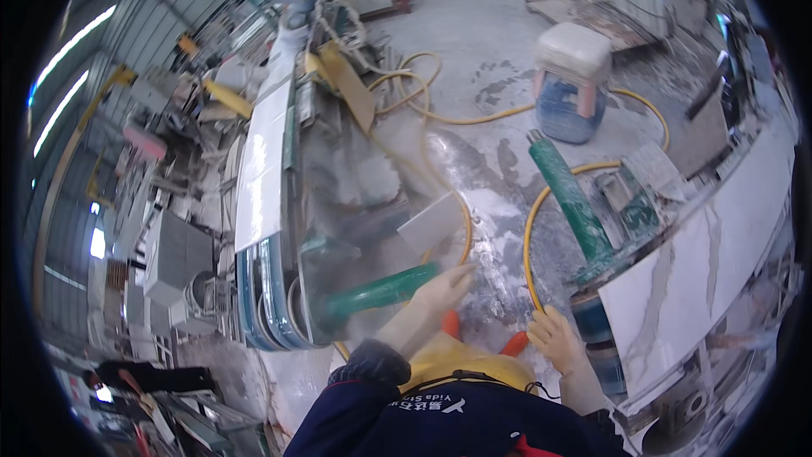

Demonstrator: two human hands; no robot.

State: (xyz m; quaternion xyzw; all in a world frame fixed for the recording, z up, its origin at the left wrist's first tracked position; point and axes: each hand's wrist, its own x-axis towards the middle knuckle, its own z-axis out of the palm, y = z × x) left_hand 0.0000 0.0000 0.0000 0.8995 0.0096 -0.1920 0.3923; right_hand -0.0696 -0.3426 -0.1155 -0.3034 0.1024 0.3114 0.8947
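A cream glove covers my left hand (457, 282), which reaches forward beside a green roller (381, 289), its fingers stretched out. A yellow hose (531, 250) loops over the floor, and one stretch of it runs close to those fingertips; whether they touch cannot be made out. My right hand (554, 341), also in a cream glove, is closed around the hose near a conveyor's end. Above that hand a second green roller (572, 199) slants across. Below my hands show a yellow apron (469, 361) and orange boot tips (514, 343).
At right lies a white grey-veined slab (689, 288) on a machine. Left stands a belt conveyor (275, 262) bearing pale slabs (264, 165). A blue drum-like stool (571, 110) with a wrapped top stands ahead on wet floor. Someone in dark clothes (173, 377) is at lower left.
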